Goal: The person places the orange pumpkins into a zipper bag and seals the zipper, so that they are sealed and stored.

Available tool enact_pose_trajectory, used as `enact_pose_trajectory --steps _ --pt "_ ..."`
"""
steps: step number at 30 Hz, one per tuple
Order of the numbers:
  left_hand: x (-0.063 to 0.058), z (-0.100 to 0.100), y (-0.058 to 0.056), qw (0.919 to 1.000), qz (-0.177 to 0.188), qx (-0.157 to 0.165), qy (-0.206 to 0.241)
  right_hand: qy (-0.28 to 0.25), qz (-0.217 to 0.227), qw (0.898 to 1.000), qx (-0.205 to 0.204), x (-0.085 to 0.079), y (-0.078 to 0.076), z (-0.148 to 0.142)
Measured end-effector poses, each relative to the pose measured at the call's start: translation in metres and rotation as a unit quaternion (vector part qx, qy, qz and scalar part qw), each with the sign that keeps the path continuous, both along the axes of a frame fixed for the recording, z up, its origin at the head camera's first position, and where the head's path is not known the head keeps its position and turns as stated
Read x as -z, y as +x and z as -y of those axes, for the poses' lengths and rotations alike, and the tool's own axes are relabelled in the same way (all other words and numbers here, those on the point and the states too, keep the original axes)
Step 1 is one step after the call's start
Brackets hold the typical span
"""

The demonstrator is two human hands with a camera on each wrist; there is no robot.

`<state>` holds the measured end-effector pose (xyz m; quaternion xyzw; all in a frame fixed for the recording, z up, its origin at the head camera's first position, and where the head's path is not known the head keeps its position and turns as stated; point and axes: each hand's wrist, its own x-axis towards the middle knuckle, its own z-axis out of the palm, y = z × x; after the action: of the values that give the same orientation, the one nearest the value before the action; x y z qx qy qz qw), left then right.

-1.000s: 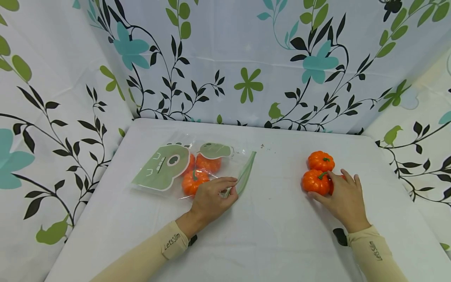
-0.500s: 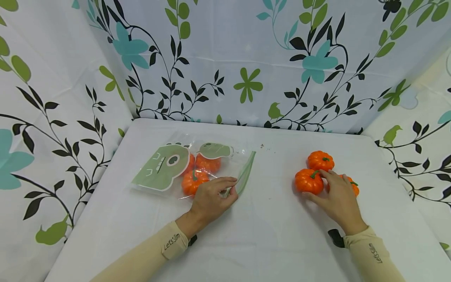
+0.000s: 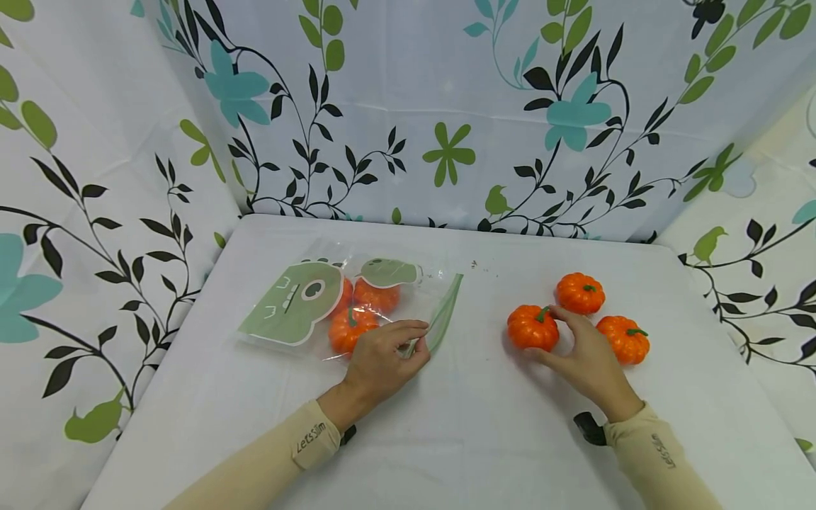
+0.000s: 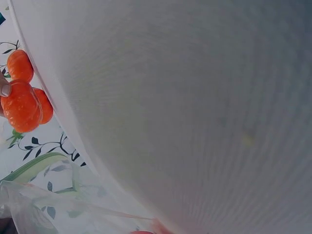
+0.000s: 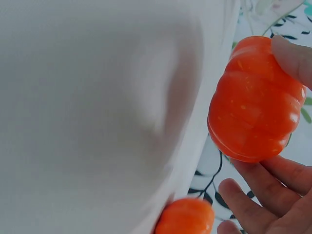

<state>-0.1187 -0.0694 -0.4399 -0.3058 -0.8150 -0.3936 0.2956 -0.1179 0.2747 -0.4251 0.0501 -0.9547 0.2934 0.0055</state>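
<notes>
With our right hand (image 3: 589, 361) we held a shiny, round orange pumpkin (image 3: 529, 329), left of two similar orange pumpkins (image 3: 625, 341) on the white table (image 3: 484, 432). Our left hand (image 3: 382, 361) pinched the green edge (image 3: 446, 312) of a clear plastic bag (image 3: 280, 304) containing orange pumpkins (image 3: 347, 333).

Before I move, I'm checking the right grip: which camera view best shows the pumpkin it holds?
The right wrist view: the held pumpkin is largest there, between thumb and fingers. The head view shows it smaller, with its green stem. The left wrist view shows it near the left edge, partly covered.
</notes>
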Motion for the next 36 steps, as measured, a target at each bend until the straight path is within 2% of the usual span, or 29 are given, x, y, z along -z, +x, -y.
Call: enact_pose_trajectory --steps 9,17,29,36 --pt "-0.001 0.000 0.000 1.0000 0.008 0.003 0.001 -0.037 0.020 0.999 -0.026 0.002 -0.006 0.023" --pt "-0.002 0.000 0.001 1.0000 0.005 0.003 0.002 -0.091 0.039 0.993 -0.063 0.003 -0.008 0.044" --pt "-0.001 0.000 0.001 1.0000 0.002 0.000 0.003 -0.123 0.018 0.987 -0.104 0.004 -0.009 0.080" --pt "-0.003 0.001 0.001 0.9999 0.013 0.010 0.004 -0.120 0.016 0.985 -0.120 0.007 -0.014 0.100"
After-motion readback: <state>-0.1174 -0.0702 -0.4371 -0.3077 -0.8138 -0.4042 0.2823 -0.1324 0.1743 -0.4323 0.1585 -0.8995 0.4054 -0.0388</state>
